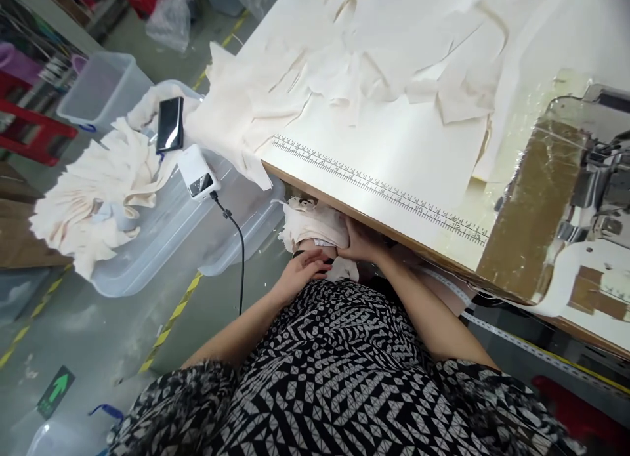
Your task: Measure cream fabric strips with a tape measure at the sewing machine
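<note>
A bundle of cream fabric (315, 223) rests at my lap, just under the table's front edge. My right hand (363, 241) holds the bundle's right side, its thumb along the cloth and its other fingers partly hidden. My left hand (302, 272) lies just in front of the bundle, fingers loosely stretched and a little apart, with no object seen in it. A small cream scrap (343, 269) shows between my hands and the patterned top I wear.
The white table (428, 161) carries cream fabric pieces (359, 69) and a printed ruler (378, 188). A sewing machine (603, 174) stands right. Left, a plastic bin (147, 252) bears more cloth (108, 187), a phone (170, 124) and a white power bank (197, 170) with a cable (241, 246).
</note>
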`<state>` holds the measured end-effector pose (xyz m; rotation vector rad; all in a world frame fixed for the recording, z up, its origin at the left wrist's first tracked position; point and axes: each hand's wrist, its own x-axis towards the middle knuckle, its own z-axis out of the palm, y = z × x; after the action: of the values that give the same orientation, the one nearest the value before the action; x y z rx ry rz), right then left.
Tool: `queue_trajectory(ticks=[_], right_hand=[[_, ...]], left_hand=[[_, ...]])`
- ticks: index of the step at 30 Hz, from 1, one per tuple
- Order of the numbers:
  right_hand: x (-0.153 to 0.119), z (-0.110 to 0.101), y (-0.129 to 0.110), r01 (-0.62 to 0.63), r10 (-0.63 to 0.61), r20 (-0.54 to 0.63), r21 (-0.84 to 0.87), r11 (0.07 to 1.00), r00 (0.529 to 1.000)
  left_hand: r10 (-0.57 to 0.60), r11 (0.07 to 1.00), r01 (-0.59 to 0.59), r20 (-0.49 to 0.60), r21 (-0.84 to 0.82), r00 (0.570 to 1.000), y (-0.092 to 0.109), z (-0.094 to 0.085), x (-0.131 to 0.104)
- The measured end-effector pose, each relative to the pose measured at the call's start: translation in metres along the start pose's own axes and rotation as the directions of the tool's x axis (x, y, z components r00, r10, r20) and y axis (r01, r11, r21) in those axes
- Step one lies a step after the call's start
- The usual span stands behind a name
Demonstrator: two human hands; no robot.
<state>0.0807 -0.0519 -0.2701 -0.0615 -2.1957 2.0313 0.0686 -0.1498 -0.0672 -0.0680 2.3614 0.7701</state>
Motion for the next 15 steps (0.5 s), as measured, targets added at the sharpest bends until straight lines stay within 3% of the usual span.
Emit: queue_trajectory(ticks=[2, 6, 10, 15], right_hand=[[-0.001, -0.004, -0.007, 0.0, 0.001, 0.007, -0.006, 1.0, 1.0], [-0.007, -0.016, -0.026, -0.048, 0.048, 0.016, -0.041, 0.998, 0.999], [-0.017, -0.031, -0.05, -0.106, 0.109, 0.024, -0.103, 0.989, 0.994], [-0.03, -0.035, -0.072, -0.173, 0.168, -0.042, -0.207, 0.963, 0.985]], left_hand=[[-0.126, 0.971, 0.12, -0.017, -0.208, 0.992, -0.003, 0.007, -0.003], [-0.22, 0.867, 0.175, -0.044, -0.466, 0.974, 0.003, 0.012, 0.009], [-0.291, 0.81, 0.219, -0.049, -0.544, 0.955, 0.006, 0.011, 0.022], [-0.233, 0.814, 0.149, -0.08, -0.561, 0.969, -0.002, 0.022, 0.03]])
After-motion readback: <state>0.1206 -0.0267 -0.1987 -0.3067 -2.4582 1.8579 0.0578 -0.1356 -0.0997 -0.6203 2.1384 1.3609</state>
